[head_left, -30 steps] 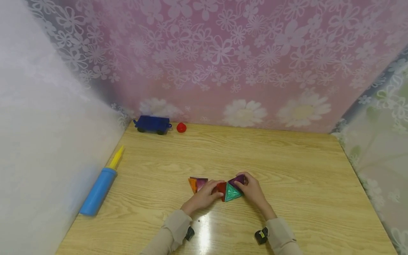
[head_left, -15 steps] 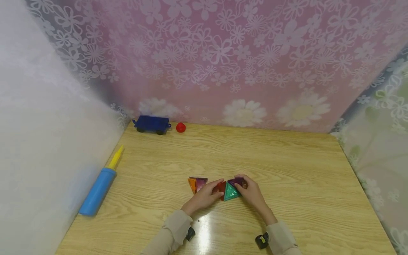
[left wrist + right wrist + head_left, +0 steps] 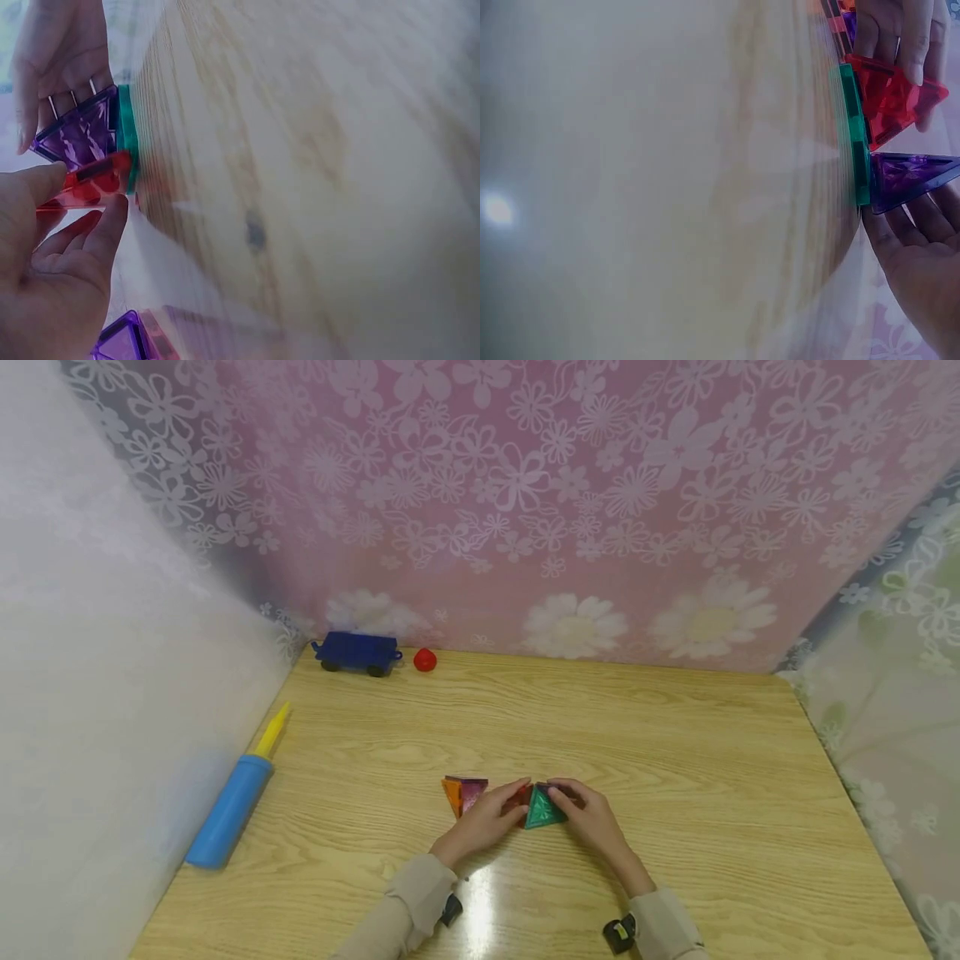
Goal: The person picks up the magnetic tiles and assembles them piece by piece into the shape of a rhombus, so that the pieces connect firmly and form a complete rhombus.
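Note:
A green triangular magnetic tile (image 3: 545, 808) lies flat on the table between the hands. From its edges rise a red triangular magnetic tile (image 3: 889, 97) and a purple triangular magnetic tile (image 3: 909, 178), both standing tilted up. My left hand (image 3: 483, 820) pinches the red tile between thumb and fingers (image 3: 109, 232). My right hand (image 3: 594, 820) holds the purple one, fingers (image 3: 930, 217) spread along its outer face; in the head view the hand hides most of it. Left of my left hand, an orange tile (image 3: 453, 793) and a pinkish-purple tile (image 3: 472, 792) stand together, partly hidden.
A blue toy wagon (image 3: 357, 652) and a small red piece (image 3: 425, 660) stand at the table's back left. Along the left edge lies a blue pump (image 3: 231, 810) with a yellow nozzle (image 3: 272, 731). Floral cloth (image 3: 570, 510) hangs behind the wooden table (image 3: 675, 752).
My right hand has moved slightly left and tipped the purple tile up from lying flat beside the green one. The red tile has tilted up too; my left hand has barely moved.

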`<state>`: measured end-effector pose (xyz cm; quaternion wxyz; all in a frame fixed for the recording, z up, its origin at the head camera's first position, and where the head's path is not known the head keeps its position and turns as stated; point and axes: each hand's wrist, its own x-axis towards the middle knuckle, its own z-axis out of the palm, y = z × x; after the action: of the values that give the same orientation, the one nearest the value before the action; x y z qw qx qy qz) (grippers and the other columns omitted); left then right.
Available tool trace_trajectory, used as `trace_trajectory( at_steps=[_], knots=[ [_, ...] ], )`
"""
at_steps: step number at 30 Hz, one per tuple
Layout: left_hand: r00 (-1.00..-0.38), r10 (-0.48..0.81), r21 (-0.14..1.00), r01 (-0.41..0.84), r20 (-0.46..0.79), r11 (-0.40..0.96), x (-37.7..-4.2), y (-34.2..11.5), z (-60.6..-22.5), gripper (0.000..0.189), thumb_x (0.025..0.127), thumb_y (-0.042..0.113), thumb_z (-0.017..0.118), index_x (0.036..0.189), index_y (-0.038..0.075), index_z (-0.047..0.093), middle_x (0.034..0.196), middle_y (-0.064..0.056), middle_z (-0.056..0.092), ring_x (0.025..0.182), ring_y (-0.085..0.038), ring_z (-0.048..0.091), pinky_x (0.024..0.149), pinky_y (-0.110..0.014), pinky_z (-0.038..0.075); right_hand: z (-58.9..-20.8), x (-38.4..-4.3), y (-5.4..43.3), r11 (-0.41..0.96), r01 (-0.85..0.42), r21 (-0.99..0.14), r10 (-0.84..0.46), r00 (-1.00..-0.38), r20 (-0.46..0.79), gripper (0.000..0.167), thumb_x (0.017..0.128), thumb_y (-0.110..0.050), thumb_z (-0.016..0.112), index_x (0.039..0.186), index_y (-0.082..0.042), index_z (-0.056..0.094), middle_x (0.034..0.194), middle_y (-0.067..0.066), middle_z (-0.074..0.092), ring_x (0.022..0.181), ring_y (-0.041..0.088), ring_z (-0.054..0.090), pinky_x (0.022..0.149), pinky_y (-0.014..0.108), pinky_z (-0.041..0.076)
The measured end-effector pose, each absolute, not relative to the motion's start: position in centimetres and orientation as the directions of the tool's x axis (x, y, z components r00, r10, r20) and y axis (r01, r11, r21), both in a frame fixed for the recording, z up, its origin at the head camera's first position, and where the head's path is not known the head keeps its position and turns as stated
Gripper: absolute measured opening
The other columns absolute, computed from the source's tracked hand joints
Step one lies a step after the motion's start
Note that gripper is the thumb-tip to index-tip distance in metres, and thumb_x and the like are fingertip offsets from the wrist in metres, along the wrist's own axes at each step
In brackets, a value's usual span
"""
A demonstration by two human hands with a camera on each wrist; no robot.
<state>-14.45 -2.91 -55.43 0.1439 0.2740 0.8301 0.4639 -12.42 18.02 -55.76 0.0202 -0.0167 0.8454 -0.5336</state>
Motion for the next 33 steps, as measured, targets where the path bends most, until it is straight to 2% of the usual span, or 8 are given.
trace_trajectory(
  at_steps=[8,14,17,26,33],
  knots=[
    [-0.793,0.609,0.836,0.350,0.024,0.422,-14.5,-2.4,-55.4,0.048,0.101,0.019,0.048,0.146,0.007,0.037,0.147,-0.007,0.042,0.134,-0.021,0.040,0.109,-0.036,0.035,-55.5,-12.2,18.0,0.413,0.030,-0.910,-0.062,-0.996,-0.061,0.036,0.095,-0.037,0.056,0.120,-0.012,0.065,0.119,0.005,0.065,0.110,0.021,0.060,0.093,0.035,0.048],
    [-0.781,0.621,0.824,0.392,0.064,0.409,-14.6,-2.4,-55.6,0.047,0.100,0.017,0.049,0.145,0.006,0.039,0.145,-0.009,0.044,0.132,-0.022,0.042,0.108,-0.035,0.037,-55.3,-12.1,17.9,0.399,0.024,-0.917,-0.075,-0.996,-0.058,0.036,0.095,-0.036,0.058,0.120,-0.012,0.065,0.120,0.006,0.065,0.111,0.022,0.060,0.093,0.033,0.049],
    [-0.777,0.624,0.811,0.416,0.083,0.410,-14.6,-2.4,-55.6,0.046,0.100,0.015,0.050,0.144,0.006,0.040,0.144,-0.010,0.045,0.131,-0.023,0.043,0.106,-0.035,0.039,-55.2,-12.1,17.9,0.394,0.007,-0.919,-0.088,-0.995,-0.045,0.035,0.095,-0.034,0.058,0.120,-0.011,0.064,0.121,0.006,0.064,0.111,0.024,0.060,0.093,0.036,0.049],
    [-0.767,0.640,0.798,0.411,0.041,0.441,-14.5,-2.2,-55.2,0.046,0.100,0.019,0.050,0.144,0.014,0.042,0.146,-0.010,0.042,0.133,-0.025,0.040,0.107,-0.036,0.038,-55.7,-12.1,17.7,0.406,-0.037,-0.913,-0.113,-0.994,-0.010,0.032,0.093,-0.029,0.062,0.119,-0.009,0.065,0.116,0.007,0.066,0.110,0.027,0.061,0.093,0.041,0.049],
    [-0.766,0.643,0.791,0.412,0.031,0.452,-14.5,-2.1,-55.1,0.046,0.099,0.020,0.049,0.144,0.014,0.042,0.146,-0.010,0.042,0.133,-0.026,0.040,0.107,-0.038,0.037,-54.6,-11.6,17.3,0.421,-0.068,-0.905,-0.120,-0.993,0.019,0.030,0.095,-0.019,0.059,0.119,-0.002,0.063,0.116,0.014,0.065,0.110,0.031,0.060,0.092,0.042,0.050]
  ],
)
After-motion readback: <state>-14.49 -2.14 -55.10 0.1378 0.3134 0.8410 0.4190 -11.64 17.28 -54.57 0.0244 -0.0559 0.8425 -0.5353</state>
